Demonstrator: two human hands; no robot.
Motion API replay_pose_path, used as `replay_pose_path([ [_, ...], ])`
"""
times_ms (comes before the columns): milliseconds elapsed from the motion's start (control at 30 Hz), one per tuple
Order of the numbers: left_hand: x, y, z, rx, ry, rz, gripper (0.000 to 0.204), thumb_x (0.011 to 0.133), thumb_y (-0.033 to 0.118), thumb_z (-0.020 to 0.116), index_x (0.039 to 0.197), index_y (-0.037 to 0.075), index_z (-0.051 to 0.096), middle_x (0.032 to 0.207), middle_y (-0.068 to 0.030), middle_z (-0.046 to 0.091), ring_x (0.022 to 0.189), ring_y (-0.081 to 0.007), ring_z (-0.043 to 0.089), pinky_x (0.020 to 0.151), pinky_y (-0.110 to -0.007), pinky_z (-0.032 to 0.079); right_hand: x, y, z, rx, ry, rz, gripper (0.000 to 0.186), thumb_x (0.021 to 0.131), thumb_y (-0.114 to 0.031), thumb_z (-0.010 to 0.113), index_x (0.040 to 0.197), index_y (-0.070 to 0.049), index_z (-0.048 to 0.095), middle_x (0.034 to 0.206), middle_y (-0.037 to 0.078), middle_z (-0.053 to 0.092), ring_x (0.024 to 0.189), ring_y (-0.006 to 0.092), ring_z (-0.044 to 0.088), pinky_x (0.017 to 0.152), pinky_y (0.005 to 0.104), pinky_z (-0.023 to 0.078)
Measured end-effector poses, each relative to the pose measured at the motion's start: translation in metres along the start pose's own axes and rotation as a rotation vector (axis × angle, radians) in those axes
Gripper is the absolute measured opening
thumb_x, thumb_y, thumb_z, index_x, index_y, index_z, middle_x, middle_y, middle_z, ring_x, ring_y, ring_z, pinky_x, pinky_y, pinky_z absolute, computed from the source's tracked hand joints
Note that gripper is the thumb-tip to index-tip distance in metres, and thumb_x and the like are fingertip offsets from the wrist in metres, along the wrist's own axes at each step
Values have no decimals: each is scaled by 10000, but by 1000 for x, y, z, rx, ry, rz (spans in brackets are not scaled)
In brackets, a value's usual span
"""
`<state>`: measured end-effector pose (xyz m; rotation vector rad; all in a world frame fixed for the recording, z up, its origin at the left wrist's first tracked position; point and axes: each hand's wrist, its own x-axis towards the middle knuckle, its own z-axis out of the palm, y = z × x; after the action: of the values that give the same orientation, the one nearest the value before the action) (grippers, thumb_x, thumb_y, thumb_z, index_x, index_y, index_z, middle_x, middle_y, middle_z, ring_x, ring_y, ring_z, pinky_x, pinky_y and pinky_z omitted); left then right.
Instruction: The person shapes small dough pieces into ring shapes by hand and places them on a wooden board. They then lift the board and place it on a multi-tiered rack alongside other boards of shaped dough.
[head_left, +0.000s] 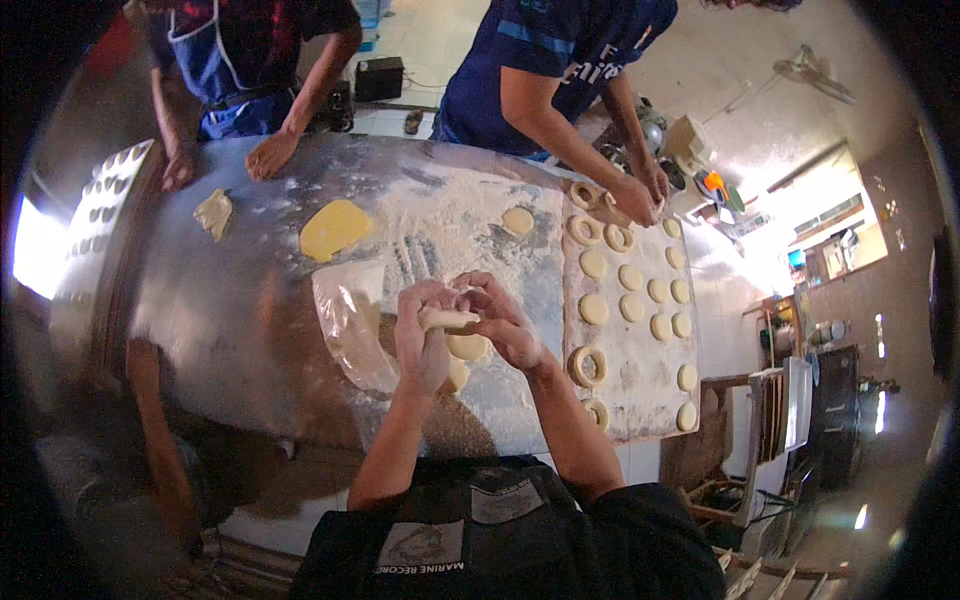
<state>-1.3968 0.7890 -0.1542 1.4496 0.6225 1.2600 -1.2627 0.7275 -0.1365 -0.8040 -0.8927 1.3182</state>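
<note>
A pale piece of dough (448, 319) is held up between my two hands, seen nearly edge-on. My left hand (422, 322) is closed on its left end. The curled fingers of my right hand (508, 328) grip its right side. Below my hands, round dough pieces (468, 346) lie on the floured table (515, 400), partly covered by my hands and wrists. Beside my left wrist is a crumpled clear plastic sheet (352, 325).
To the right, a floured board (630, 400) bears dough discs (594, 309) and dough rings (588, 366); a co-worker's hands (640, 198) work at its far end. Another person's hand (270, 155) rests near a flat yellow dough piece (336, 230). A tray (98, 215) stands far left.
</note>
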Motion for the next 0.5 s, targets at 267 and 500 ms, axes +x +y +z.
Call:
replay_pose_path([
  [267,-29,19,31,-401,-79,-88,284,954,274,530,1108,39,487,752,-60,537,656,-177,542,619,-295,447,-49,-28,24,-744,355,-124,436,942,-321,538,1254,-26,463,822,23,582,769,119,535,775,281,412],
  [500,-68,-5,87,161,-236,150,298,1014,289,410,970,22,533,764,-106,560,655,-233,580,602,-331,453,-108,-47,-3,-620,256,64,453,985,-380,459,1323,-113,322,735,91,552,780,157,567,683,315,463],
])
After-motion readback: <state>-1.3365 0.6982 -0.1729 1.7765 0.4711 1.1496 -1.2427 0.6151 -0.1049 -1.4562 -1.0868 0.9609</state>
